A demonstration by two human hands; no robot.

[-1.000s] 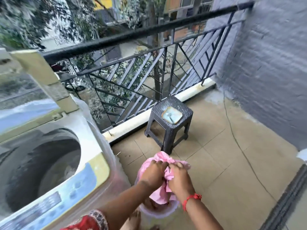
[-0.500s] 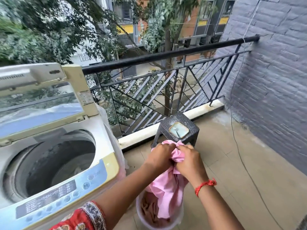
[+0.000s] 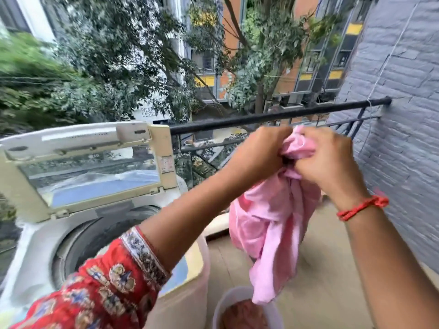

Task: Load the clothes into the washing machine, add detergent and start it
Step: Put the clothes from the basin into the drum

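Note:
A pink garment (image 3: 268, 222) hangs in the air to the right of the washing machine (image 3: 40, 236). My left hand (image 3: 259, 150) and my right hand (image 3: 327, 160) both grip its bunched top, side by side. Its lower end dangles just above a white bucket (image 3: 228, 305) that holds more pinkish clothes (image 3: 244, 314). The top-loading machine stands at the left with its lid (image 3: 90, 162) raised, and the dark drum (image 3: 95, 236) is partly hidden behind my left forearm.
A black metal railing (image 3: 273, 117) runs across the balcony behind my hands. The grey brick wall (image 3: 403, 115) closes the right side. Tiled floor (image 3: 327, 281) shows between bucket and wall. Trees and buildings lie beyond the railing.
Both hands have lifted the pink garment up out of the bucket to about railing height. The view has tilted upward and the stool is out of sight.

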